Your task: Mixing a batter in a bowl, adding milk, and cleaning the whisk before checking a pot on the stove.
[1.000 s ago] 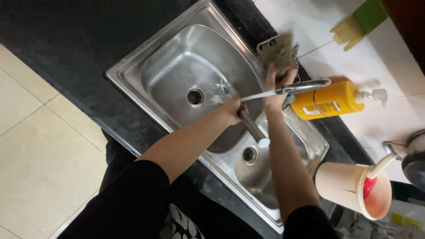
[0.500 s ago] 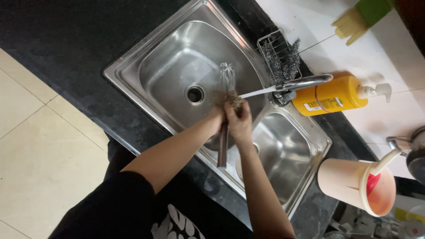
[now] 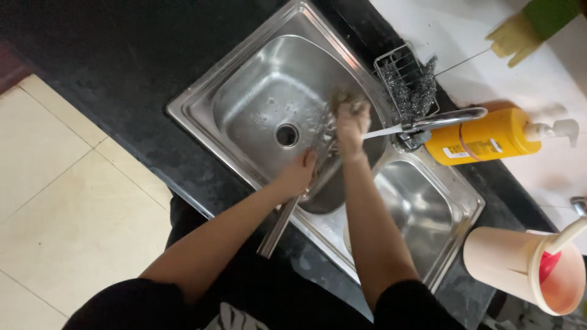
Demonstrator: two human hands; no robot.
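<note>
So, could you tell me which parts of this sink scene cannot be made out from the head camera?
- Long metal utensil, head view: its working end is hidden by the left hand and blurred by splashing water.
- Right hand: whatever it grips is motion-blurred.
- Beige jug: cut off by the right edge.
- Yellow gloves: cut off by the top edge.
- Scourer in the wire rack: too small to tell.

A yellow pump bottle [image 3: 489, 139] lies on its side just behind the tap [image 3: 437, 120]. A wire rack [image 3: 403, 76] beside it holds a steel scourer [image 3: 417, 90]. A beige plastic jug [image 3: 523, 267] stands on the black counter [image 3: 122, 67], near the right basin [image 3: 422, 208]. Yellow gloves [image 3: 513, 38] rest on the white surface.
</note>
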